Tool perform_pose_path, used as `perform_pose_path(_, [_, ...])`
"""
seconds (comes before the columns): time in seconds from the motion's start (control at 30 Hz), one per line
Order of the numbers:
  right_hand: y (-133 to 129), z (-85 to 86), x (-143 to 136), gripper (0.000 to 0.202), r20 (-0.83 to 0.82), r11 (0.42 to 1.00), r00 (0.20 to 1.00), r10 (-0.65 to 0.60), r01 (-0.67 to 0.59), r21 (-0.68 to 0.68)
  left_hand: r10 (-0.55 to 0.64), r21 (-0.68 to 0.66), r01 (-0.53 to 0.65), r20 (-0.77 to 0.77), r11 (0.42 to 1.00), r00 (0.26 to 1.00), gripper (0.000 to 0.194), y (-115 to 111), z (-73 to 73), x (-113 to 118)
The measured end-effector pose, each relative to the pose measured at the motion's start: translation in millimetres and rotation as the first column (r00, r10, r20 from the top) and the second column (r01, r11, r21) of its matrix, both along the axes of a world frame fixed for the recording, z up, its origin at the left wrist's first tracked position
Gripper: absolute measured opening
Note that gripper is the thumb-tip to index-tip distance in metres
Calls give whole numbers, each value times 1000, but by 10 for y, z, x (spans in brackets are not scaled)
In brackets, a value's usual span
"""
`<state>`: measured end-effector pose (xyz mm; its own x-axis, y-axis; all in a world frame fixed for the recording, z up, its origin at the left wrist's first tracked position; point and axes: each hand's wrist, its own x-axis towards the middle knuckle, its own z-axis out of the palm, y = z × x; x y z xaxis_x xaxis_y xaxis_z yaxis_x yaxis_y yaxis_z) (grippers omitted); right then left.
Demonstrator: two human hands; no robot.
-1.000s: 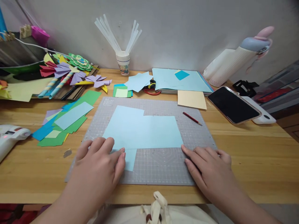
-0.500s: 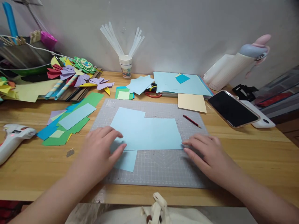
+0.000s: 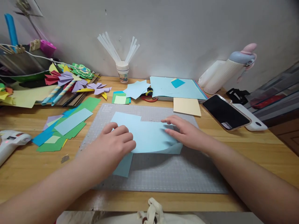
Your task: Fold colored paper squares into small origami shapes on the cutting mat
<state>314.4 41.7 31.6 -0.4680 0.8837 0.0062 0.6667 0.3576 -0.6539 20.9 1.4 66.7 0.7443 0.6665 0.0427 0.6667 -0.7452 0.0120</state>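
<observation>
A light blue sheet of paper with a stepped far edge lies over the grey cutting mat. Its front edge bows up, casting a shadow, and a bent layer shows at the right front corner. My left hand is closed at the sheet's left part, fingers curled down and thumb hidden. Over the right part my right hand reaches in, fingers stretched and thumb apart; whether its fingertips touch the paper I cannot tell. A smaller light blue piece sticks out below my left hand.
Coloured paper scraps and a white glue gun lie left. Behind the mat are paper cups with white sticks, a stack of blue sheets and a beige card. A phone and a bottle are at right.
My right hand has moved left from the sheet's right edge to above it. My left hand has curled its fingers at the sheet, whose front edge has lifted. The pencil is hidden now.
</observation>
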Motion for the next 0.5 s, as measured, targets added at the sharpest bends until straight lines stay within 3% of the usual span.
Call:
perform_pose_path(0.07, [87, 4, -31, 39, -39, 998, 999, -7, 5, -65, -132, 261, 133, -20, 956, 991, 29, -55, 57, 4])
perform_pose_path(0.13, [192, 0, -83, 48, -97, 988, 995, -24, 9, -154, -249, 478, 233, -32, 847, 968, 30, -66, 85, -7])
perform_pose_path(0.2, [301, -5, -152, 62, -167, 969, 984, -54, 11, -247, -335, 610, 270, -9, 745, 942, 27, -36, 77, -36])
perform_pose_path(0.27, [393, -3, -225, 71, -235, 941, 966, -106, 21, -339, -379, 668, 256, 42, 699, 924, 24, 25, 22, -84])
perform_pose_path(0.37, [478, 17, -311, 59, -317, 882, 930, -186, 16, -471, -343, 684, 142, 168, 716, 924, 28, 169, -125, -185])
perform_pose_path(0.43, [497, 30, -336, 40, -346, 838, 904, -250, 24, -545, -206, 615, 23, 228, 788, 952, 30, 296, -220, -247])
perform_pose_path(0.5, [482, 28, -336, 26, -346, 801, 871, -350, 87, -592, -39, 551, -128, 281, 825, 959, 28, 428, -272, -284])
